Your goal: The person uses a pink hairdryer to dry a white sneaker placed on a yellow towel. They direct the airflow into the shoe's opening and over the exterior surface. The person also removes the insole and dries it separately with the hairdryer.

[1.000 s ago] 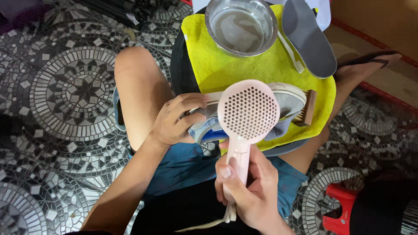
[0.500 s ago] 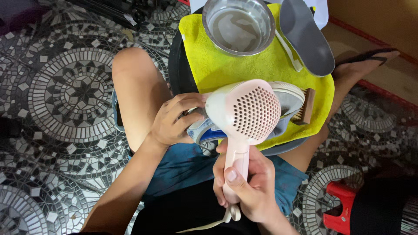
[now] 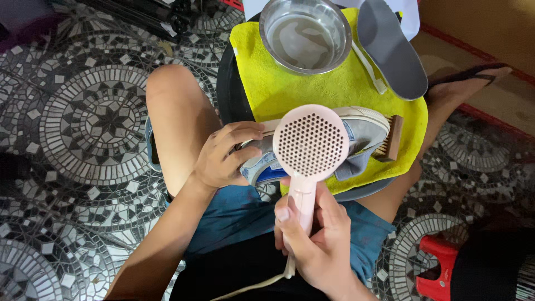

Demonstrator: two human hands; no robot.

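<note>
My right hand (image 3: 315, 237) grips the handle of a pale pink hair dryer (image 3: 309, 147), its perforated round back facing me and its cord trailing down. The dryer sits just above a grey and white sneaker (image 3: 362, 131) lying on its side on a yellow cloth (image 3: 290, 95). My left hand (image 3: 223, 159) holds the heel end of the sneaker, fingers curled over its edge. The dryer hides the middle of the shoe.
A steel bowl of water (image 3: 305, 33), a grey insole (image 3: 390, 47), a white lace (image 3: 369, 69) and a wooden brush (image 3: 390, 142) lie on the cloth over a dark round tray (image 3: 225, 89). My bare knee (image 3: 173, 111) is left; a red stool (image 3: 440, 267) stands lower right on mosaic floor.
The dryer head has swung from tilted back to facing me squarely, staying over the sneaker. My left hand keeps its hold on the shoe.
</note>
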